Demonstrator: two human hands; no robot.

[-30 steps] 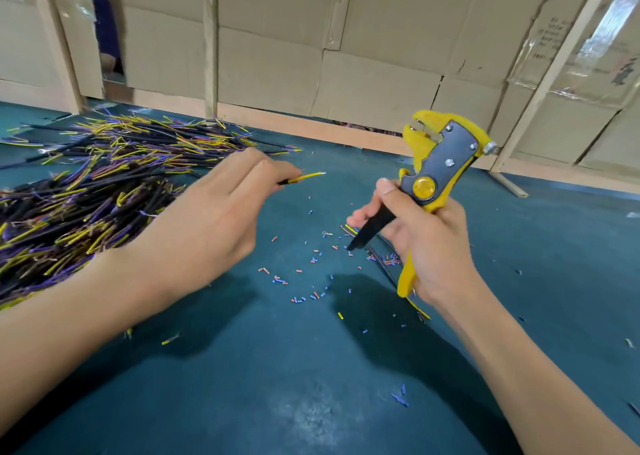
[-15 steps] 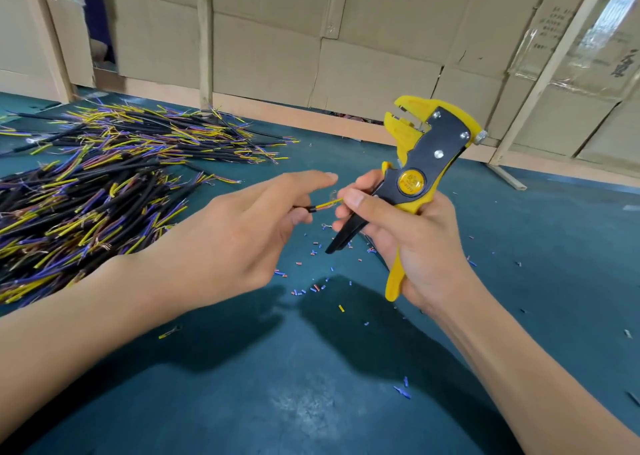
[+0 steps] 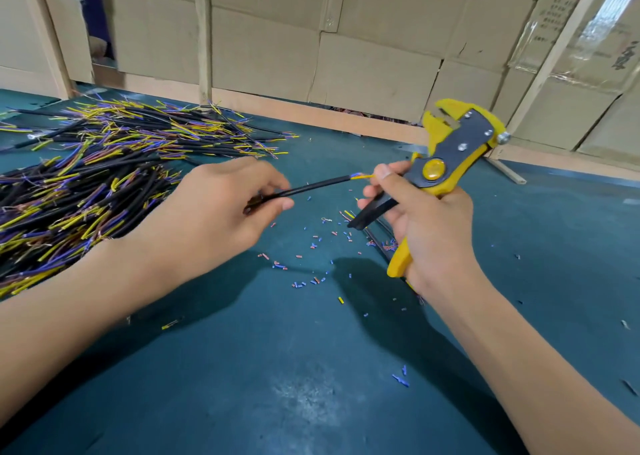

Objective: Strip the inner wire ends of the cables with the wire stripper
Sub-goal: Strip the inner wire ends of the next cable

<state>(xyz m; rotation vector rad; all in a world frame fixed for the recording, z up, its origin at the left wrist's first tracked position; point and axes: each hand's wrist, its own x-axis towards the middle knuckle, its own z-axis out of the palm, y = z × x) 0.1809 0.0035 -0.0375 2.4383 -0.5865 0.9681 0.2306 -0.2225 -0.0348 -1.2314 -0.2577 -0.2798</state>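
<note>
The table (image 3: pixel 242 368) carries the cable pile (image 3: pixel 86 195), left of the wire stripper (image 3: pixel 446 164). The stripper is gripped by the right hand (image 3: pixel 429 233). One cable (image 3: pixel 311 188), now drawn further out, is pinched by the left hand (image 3: pixel 214 219), its wire ends beside the right thumb, ready for insertion.

The table (image 3: pixel 242 368) is dark teal, worn paler at near centre. The stripper (image 3: pixel 446 164) is yellow with a dark grey plate, an amber disc, one black handle and one yellow. The cable (image 3: pixel 311 188) is black, its inner wires (image 3: pixel 362 176) yellow and blue. The pile (image 3: pixel 86 191) at left is black with yellow, purple and brown ends. Blue, orange and yellow scraps (image 3: pixel 311 243) dot the table. The far cardboard (image 3: pixel 374 74) is tan.
</note>
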